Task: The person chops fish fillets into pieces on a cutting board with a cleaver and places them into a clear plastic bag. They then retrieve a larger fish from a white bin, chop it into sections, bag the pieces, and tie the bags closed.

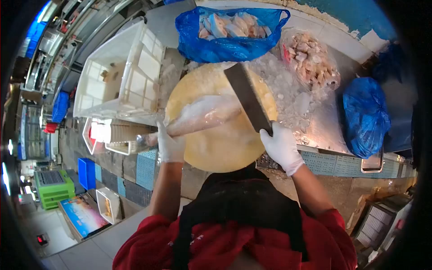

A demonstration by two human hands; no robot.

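A long, pale piece that looks like fish or meat [204, 114] lies slantwise across a round yellow cutting board [220, 155]. My left hand [171, 145], in a white glove, grips its lower left end, which sticks out past the board's edge. My right hand [281, 146], also gloved in white, is closed round the handle of a wide dark cleaver [249, 96]. The blade points up and to the left over the board's right part, close to the piece's right end. Whether the blade touches the piece I cannot tell.
Behind the board sits a blue bag of pale meat pieces [234, 27]. Crushed ice [292, 92] and a clear bag of small pieces [312, 60] lie to the right, then a tied blue bag [366, 117]. A white plastic crate [121, 74] stands at the left.
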